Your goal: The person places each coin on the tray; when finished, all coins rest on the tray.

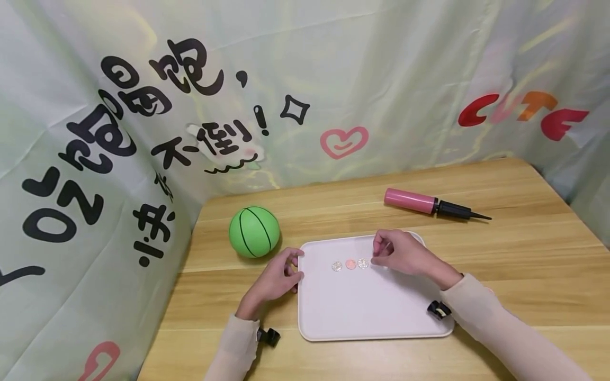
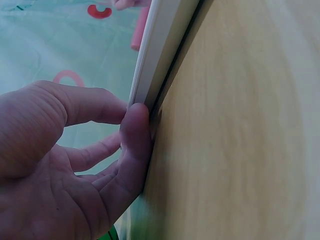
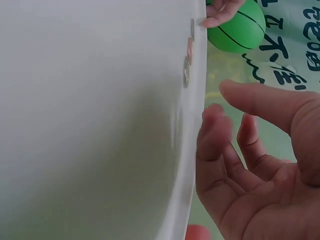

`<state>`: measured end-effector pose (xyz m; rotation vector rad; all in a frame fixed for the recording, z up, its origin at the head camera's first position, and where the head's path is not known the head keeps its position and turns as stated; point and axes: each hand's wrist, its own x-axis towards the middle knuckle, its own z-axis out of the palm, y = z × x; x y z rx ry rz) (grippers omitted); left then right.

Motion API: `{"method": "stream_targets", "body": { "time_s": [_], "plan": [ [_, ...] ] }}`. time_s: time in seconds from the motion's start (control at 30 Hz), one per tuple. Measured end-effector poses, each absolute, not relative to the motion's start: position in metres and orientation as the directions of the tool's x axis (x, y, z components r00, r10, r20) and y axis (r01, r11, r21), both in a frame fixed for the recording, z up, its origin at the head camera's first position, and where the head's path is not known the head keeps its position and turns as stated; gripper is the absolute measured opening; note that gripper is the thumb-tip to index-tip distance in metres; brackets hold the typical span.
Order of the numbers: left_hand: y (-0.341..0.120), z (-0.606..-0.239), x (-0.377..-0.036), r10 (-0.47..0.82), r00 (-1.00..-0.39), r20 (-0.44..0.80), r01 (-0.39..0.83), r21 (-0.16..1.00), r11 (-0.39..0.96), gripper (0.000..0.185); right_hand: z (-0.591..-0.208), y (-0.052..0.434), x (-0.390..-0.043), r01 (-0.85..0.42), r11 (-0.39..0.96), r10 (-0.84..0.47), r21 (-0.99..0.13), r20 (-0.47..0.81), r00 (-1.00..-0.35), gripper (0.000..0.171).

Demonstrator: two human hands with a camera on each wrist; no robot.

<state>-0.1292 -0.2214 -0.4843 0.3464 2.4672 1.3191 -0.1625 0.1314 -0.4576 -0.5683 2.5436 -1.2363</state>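
A white tray (image 1: 357, 312) lies on the wooden table. My left hand (image 1: 278, 275) is at its left edge, thumb and fingers bent against the rim; in the left wrist view the fingertips (image 2: 136, 112) press on the tray's side. Three coins lie in a row near the tray's far side: a silver coin (image 1: 337, 266), a copper coin (image 1: 350, 264) and another silver coin (image 1: 363, 263). Just right of this row, my right hand (image 1: 405, 253) hovers over the tray. Its thumb (image 3: 255, 100) and fingers stand apart in the right wrist view, with nothing between them.
A green ball (image 1: 254, 232) with black lines sits beyond my left hand. Behind the tray, to the right, lies a pink and black hand pump (image 1: 424, 203). A printed curtain (image 1: 305, 63) hangs along the table's back and left sides.
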Motion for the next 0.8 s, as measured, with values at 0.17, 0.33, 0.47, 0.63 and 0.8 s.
{"method": "stream_targets", "body": {
  "time_s": [0.17, 0.33, 0.47, 0.63, 0.8],
  "plan": [
    [-0.221, -0.484, -0.128, 0.355, -0.919, -0.170, 0.053, 0.840, 0.540, 0.048, -0.452, 0.145, -0.158, -0.179, 0.573, -0.416, -0.799, -0.095, -0.904, 0.024],
    [-0.220, -0.484, -0.128, 0.354, -0.919, -0.170, 0.052, 0.841, 0.538, 0.048, -0.448, 0.158, -0.153, -0.169, 0.573, -0.383, -0.802, -0.080, -0.920, 0.021],
    [-0.220, -0.484, -0.128, 0.358, -0.918, -0.170, 0.055, 0.840, 0.540, 0.048, -0.445, 0.166, -0.148, -0.183, 0.572, -0.370, -0.800, -0.052, -0.928, 0.017],
    [-0.220, -0.483, -0.129, 0.355, -0.921, -0.161, 0.065, 0.835, 0.547, 0.049, -0.443, 0.179, -0.145, -0.213, 0.567, -0.365, -0.796, -0.011, -0.931, 0.014],
    [-0.220, -0.483, -0.129, 0.361, -0.920, -0.155, 0.073, 0.836, 0.544, 0.048, -0.444, 0.197, -0.145, -0.214, 0.566, -0.350, -0.796, 0.003, -0.937, 0.012]
  ]
}}
